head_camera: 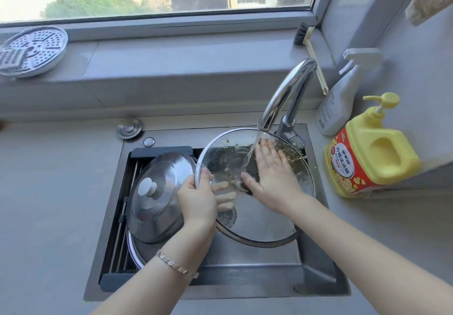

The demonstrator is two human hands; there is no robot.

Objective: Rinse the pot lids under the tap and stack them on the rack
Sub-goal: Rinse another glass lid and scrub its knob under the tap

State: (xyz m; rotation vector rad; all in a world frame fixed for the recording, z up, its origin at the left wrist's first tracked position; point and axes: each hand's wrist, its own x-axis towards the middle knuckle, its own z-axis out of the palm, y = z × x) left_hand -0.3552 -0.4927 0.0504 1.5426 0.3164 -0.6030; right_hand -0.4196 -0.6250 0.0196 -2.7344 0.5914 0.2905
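Glass lid tilted over the sink under the running tap, left hand gripping its left rim, right hand flat with fingers spread on its wet face, steel lid with white knob lying on the rack at left, yellow soap bottle on the table at right

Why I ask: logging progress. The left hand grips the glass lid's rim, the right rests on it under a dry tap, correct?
Not dry: the head view shows water running from the tap onto the glass lid. Left hand grips its rim, right hand rests on it.
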